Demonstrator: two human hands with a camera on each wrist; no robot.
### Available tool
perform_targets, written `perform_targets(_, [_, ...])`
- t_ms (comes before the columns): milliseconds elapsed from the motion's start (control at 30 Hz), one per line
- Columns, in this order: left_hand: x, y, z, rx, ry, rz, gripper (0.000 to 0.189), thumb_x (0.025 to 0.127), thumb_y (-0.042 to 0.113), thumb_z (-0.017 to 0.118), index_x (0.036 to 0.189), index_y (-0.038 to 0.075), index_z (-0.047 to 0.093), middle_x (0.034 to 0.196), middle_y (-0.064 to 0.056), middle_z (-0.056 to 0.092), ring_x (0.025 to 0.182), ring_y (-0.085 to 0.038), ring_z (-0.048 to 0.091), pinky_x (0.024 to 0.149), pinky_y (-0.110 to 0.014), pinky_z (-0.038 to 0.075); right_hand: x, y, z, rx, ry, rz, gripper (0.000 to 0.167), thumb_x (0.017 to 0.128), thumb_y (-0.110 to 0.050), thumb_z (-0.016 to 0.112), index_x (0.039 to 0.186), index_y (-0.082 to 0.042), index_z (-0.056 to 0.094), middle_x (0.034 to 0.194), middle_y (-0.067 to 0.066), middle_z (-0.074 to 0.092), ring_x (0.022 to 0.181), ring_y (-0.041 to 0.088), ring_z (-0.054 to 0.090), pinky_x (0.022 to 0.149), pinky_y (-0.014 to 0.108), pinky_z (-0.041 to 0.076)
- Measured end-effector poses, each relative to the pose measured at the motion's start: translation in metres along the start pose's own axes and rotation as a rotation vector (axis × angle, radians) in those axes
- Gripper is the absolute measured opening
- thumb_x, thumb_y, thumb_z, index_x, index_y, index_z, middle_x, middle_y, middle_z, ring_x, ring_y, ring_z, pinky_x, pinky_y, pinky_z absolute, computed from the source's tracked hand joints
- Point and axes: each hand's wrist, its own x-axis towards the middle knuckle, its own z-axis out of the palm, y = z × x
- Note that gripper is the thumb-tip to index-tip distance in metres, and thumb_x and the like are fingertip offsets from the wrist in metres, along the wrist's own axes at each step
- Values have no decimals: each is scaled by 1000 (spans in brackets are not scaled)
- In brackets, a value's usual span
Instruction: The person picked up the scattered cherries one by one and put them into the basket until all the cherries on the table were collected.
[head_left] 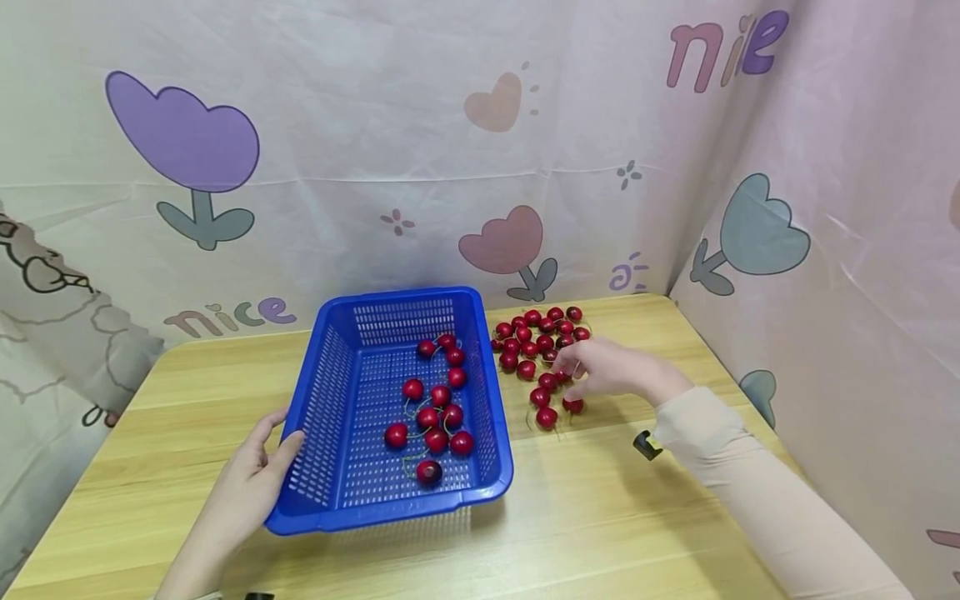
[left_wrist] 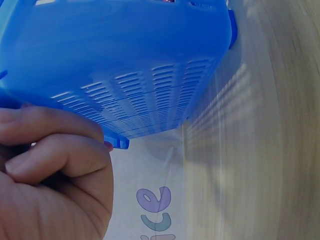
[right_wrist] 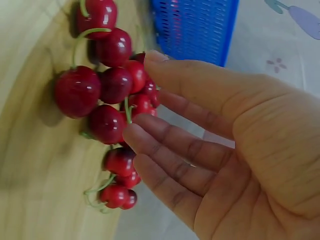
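My left hand [head_left: 251, 479] grips the left rim of a blue plastic basket [head_left: 390, 505], thumb over the edge and fingers curled below it in the left wrist view. The basket's near end is tilted up from the table. Several red cherries [head_left: 427, 417] with green stems lie inside it, mostly toward the right. Beyond its right side, more cherries [head_left: 527, 348] are spread loosely on the table. Over their near right part hovers my right hand [head_left: 611, 369], its fingers loosely bent and apart. Nothing sits between thumb and fingers in the right wrist view, where cherries [right_wrist: 77, 92] lie just past the fingertips.
The light wooden table [head_left: 592, 517] ends at a printed curtain [head_left: 337, 225] behind and on the right. A small black object [head_left: 647, 445] appears beside the right sleeve [head_left: 720, 450]. Another dark piece [head_left: 259, 596] shows at the bottom edge near the left wrist.
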Motion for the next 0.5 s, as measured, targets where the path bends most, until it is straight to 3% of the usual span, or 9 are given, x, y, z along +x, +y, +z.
perform_targets(267, [-1, 1, 0, 2, -3, -11, 70, 116, 47, 42, 170, 8, 19, 95, -16, 77, 73, -21, 79, 60, -37, 66, -1, 6, 14, -30, -8, 11, 35, 90, -15, 88, 122, -7, 75, 114, 9, 76, 103, 25, 70, 96, 42, 61])
perform_targets(500, [-2, 0, -1, 3, -4, -14, 71, 116, 47, 42, 170, 8, 18, 95, -17, 77, 73, -21, 79, 60, -37, 66, 0, 12, 25, -23, -13, 8, 37, 87, -14, 90, 120, -8, 76, 99, 4, 72, 87, 16, 61, 82, 31, 55])
